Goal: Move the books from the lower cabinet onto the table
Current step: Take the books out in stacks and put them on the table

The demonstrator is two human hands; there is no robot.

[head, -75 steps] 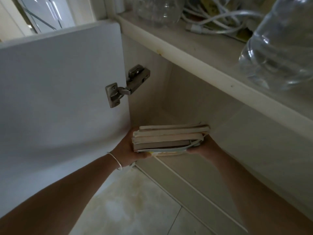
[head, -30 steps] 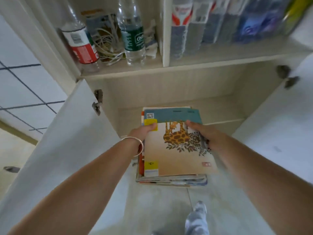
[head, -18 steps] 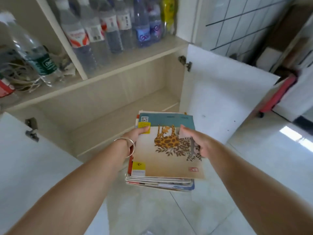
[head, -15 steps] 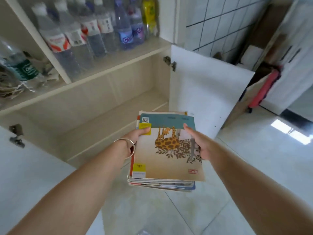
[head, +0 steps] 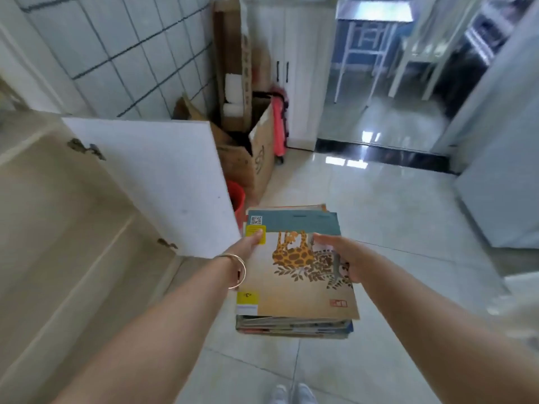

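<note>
Both forearms were bare, without sleeves. A thin metal bangle circled the left wrist. Pale grey shoes covered the feet.

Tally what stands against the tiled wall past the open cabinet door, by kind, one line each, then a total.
Cardboard boxes: 2, an open box on the floor and a tall box upright behind it
Red bucket: 1, partly hidden by the cabinet door
Pink trolley-like item: 1, kind unclear
Total: 4
</note>
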